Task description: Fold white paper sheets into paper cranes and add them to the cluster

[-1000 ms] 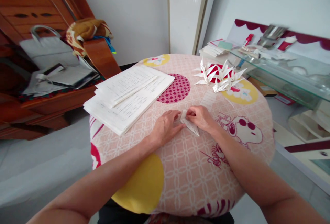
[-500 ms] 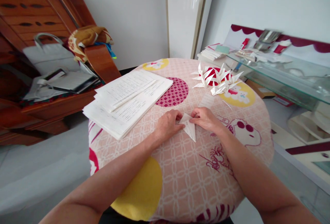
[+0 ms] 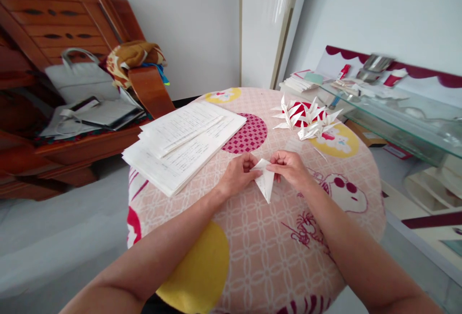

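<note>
A small piece of folded white paper (image 3: 265, 182), kite-shaped with its sharp point towards me, is held between both hands over the middle of the table. My left hand (image 3: 238, 174) pinches its left edge, thumb on top and fingers curled beneath. On the right edge, my right hand (image 3: 288, 167) grips the paper between thumb and curled fingers. Faint writing shows on the paper. Beyond my right hand stands a group of several white folded paper cranes (image 3: 306, 117). A stack of written sheets (image 3: 187, 145) lies to the left of my hands.
The round table wears a pink patterned cloth (image 3: 249, 246). At right is a glass shelf (image 3: 397, 107) with a metal pot (image 3: 377, 63) and a paper cup (image 3: 395, 77). A wooden chair (image 3: 151, 92) at left bears a grey bag (image 3: 77, 75). A thin paper strip (image 3: 320, 154) lies near the cranes.
The folded paper has turned slightly, its lower point shifting left, and looks lifted a little. Fingers of my right hand now show behind its edge. The camera view has shifted slightly.
</note>
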Demonstrator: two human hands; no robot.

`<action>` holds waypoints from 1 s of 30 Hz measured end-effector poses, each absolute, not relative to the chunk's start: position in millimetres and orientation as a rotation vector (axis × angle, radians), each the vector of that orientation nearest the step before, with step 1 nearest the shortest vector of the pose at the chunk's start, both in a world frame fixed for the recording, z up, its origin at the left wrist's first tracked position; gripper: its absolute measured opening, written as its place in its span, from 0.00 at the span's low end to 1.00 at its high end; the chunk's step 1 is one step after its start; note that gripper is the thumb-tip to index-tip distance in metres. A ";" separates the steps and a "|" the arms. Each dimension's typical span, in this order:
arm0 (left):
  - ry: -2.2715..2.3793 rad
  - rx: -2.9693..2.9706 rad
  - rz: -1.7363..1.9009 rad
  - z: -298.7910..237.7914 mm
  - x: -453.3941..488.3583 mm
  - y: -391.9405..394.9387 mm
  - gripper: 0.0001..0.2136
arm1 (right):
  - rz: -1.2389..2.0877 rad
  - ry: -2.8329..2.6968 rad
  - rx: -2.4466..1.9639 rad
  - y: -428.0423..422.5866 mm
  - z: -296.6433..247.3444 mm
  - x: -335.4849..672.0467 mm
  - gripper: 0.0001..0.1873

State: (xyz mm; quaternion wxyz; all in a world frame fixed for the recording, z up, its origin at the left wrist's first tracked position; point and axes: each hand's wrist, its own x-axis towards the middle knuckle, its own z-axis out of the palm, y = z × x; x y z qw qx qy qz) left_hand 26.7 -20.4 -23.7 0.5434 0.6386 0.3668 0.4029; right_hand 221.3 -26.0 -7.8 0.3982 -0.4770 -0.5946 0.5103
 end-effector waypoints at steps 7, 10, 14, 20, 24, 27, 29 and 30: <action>0.755 1.220 1.100 -15.5 27.9 -25.2 0.19 | 1.305 -1.423 -1.086 -31.5 -8.3 217.9 0.15; 0.731 1.211 1.135 -11.3 28.6 -28.7 0.17 | 1.345 -1.429 -1.070 -34.8 -5.5 216.3 0.14; 0.733 1.197 1.151 -9.7 29.2 -30.7 0.14 | 1.344 -1.418 -1.086 -37.9 -2.1 212.4 0.14; 0.750 1.174 1.174 -8.9 29.2 -30.7 0.12 | 1.386 -1.325 -1.034 -38.6 -3.1 210.7 0.15; 0.776 1.169 1.209 -7.1 30.2 -31.8 0.10 | 1.431 -1.273 -0.994 -37.7 -8.0 211.4 0.11; 0.804 1.174 1.256 -7.6 31.8 -32.8 0.10 | 1.432 -1.258 -0.977 -37.4 -10.5 211.4 0.09; 0.813 1.178 1.282 -9.2 32.8 -33.0 0.11 | 1.426 -1.247 -0.971 -37.6 -11.3 211.1 0.08; 0.815 1.179 1.289 -10.1 33.1 -33.0 0.11 | 1.420 -1.241 -0.972 -37.7 -11.5 210.9 0.07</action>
